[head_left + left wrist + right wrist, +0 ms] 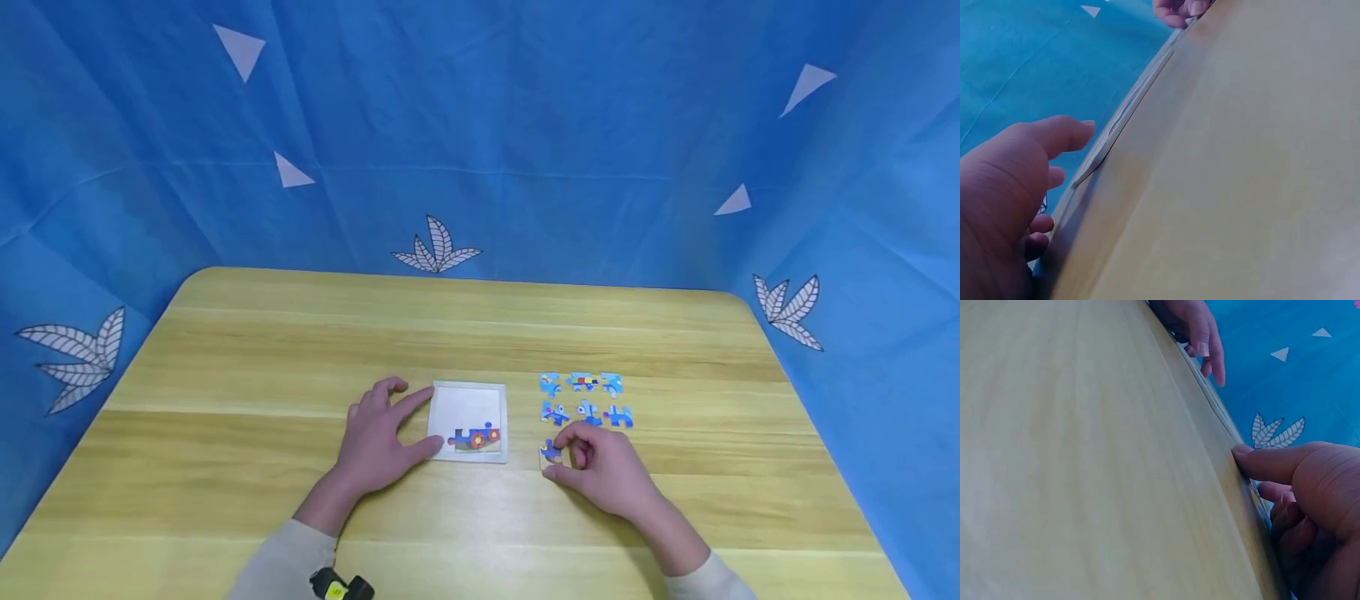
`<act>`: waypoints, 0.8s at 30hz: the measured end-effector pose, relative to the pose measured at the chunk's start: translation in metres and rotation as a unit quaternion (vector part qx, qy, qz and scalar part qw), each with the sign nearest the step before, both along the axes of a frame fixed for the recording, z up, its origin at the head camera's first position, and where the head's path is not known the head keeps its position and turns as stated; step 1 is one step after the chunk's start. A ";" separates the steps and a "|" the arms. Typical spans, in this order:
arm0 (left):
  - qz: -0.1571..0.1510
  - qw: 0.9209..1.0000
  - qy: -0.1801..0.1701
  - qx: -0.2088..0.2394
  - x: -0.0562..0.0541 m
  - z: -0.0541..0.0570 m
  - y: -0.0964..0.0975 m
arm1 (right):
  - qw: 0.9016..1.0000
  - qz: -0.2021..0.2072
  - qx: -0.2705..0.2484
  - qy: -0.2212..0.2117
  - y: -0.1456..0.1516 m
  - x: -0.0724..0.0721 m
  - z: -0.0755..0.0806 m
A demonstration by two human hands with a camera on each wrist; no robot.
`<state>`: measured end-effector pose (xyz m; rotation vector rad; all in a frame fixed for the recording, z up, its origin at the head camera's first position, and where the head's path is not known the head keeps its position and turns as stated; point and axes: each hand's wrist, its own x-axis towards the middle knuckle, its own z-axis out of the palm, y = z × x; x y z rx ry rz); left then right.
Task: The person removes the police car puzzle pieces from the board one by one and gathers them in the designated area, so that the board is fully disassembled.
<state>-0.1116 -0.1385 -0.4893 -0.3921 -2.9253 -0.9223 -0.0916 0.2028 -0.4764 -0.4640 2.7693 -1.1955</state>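
Observation:
A white square puzzle tray [467,405] lies on the table, with joined puzzle pieces [480,439] showing red-and-yellow wheels along its lower right. My left hand [381,439] rests at the tray's left side, thumb and index finger spread along that edge. In the left wrist view its thumb [1069,136] is extended beside the tray rim [1110,134]. To the right of the tray, my right hand [603,468] pinches a blue-and-tan puzzle piece [550,455] between thumb and fingers, low over the tabletop. The right wrist view mostly hides this piece.
Beyond the right hand, several loose blue puzzle pieces [585,411] lie in two rows on the wooden table [300,350]. A blue cloth [480,108] with white triangles and leaves hangs behind the table and down both sides.

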 end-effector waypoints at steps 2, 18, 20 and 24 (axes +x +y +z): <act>-0.003 1.000 0.001 -0.017 0.003 0.000 0.002 | 1.000 -0.008 0.004 0.000 0.000 0.000 0.001; -0.005 0.998 0.022 -0.054 0.004 -0.003 0.007 | 1.000 -0.023 -0.005 -0.009 0.002 -0.002 0.003; -0.004 0.998 0.022 -0.055 0.005 -0.003 0.007 | 0.999 -0.021 -0.028 -0.001 0.000 -0.003 0.005; 0.005 0.998 0.016 -0.060 0.007 -0.002 0.005 | 0.997 0.012 -0.073 0.015 -0.016 -0.007 0.011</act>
